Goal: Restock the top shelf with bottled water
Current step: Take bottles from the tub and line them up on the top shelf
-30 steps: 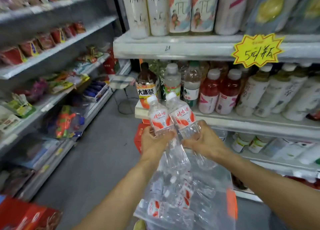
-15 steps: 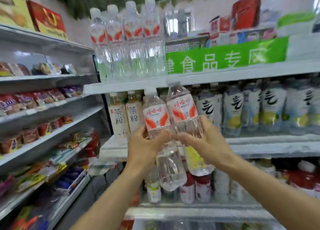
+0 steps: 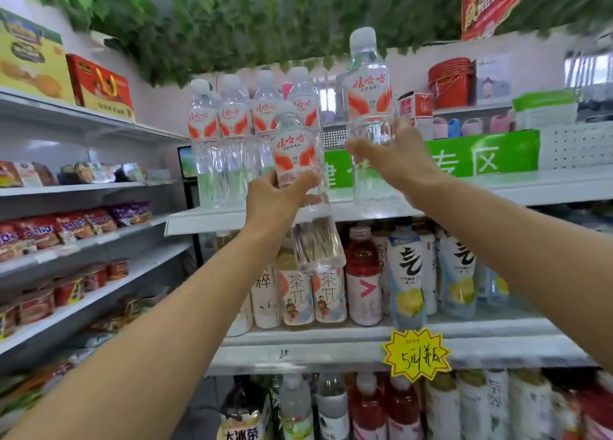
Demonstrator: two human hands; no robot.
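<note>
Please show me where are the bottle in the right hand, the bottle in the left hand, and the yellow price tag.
Right-hand bottle (image 3: 367, 98), head view, its label.
Left-hand bottle (image 3: 292, 147), head view, its label.
Yellow price tag (image 3: 417, 356), head view, its centre.

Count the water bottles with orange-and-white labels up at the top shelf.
6: four standing in a row on the top shelf, at; one in the left hand; one in the right hand. More may stand hidden behind.

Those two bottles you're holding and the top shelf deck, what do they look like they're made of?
Both held bottles, left-hand and right-hand: clear glossy thin plastic, likely PET; you see through the ribbed walls. White plastic caps, printed film labels. Top shelf: smooth white-painted sheet metal by the look; could be laminate.
</note>
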